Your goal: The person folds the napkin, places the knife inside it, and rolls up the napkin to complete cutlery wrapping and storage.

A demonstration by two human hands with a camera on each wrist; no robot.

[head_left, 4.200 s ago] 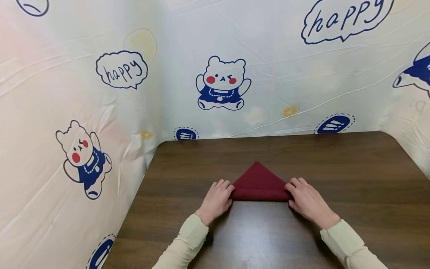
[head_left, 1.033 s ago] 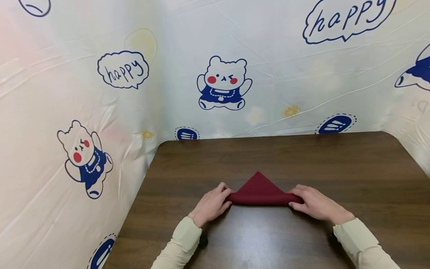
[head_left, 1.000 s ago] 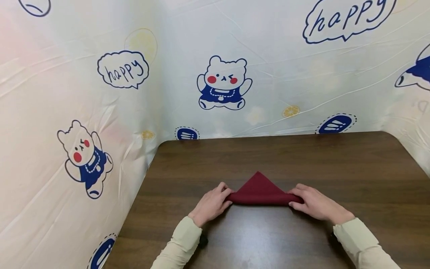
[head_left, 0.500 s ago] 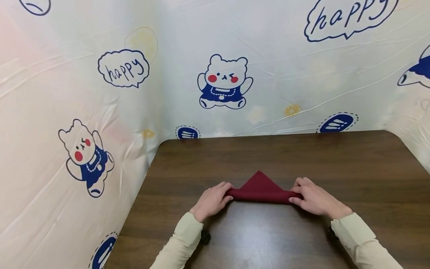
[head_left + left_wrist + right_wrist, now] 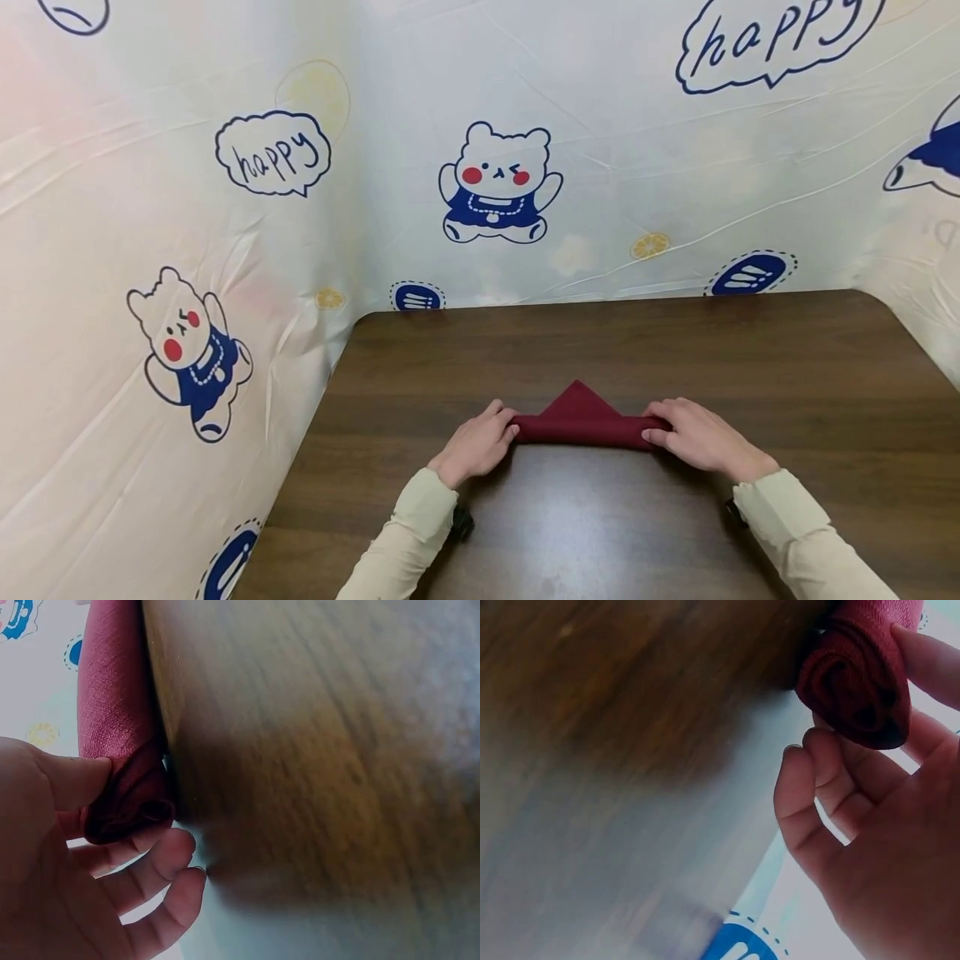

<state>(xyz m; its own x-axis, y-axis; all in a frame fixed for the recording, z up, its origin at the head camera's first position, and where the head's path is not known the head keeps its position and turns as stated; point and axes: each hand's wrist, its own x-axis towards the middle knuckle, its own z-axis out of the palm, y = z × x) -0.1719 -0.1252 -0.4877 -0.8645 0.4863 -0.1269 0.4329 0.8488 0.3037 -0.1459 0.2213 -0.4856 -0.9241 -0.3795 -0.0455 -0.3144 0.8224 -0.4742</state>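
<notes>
A dark red cloth napkin (image 5: pixel 581 429) lies on the table, its near side rolled into a tube and a triangular point sticking out on the far side. My left hand (image 5: pixel 477 443) grips the tube's left end. In the left wrist view the thumb presses on the rolled cloth (image 5: pixel 120 712) and curled fingers sit beneath its end. At the other end my right hand (image 5: pixel 703 437) holds the roll between thumb and fingers. The right wrist view shows the spiral layers of the rolled end (image 5: pixel 855 682) against the curled fingers (image 5: pixel 799 784).
The brown wooden table (image 5: pixel 420 358) has rounded far corners. Behind it and along the left side hangs a pale curtain (image 5: pixel 390 100) printed with bears and "happy" bubbles. Light sleeves cover both forearms.
The cloth has been rolled further away from me, so the flat triangle is smaller and the tube thicker. Both hands have stayed at its ends, shifting slightly forward since a second ago.
</notes>
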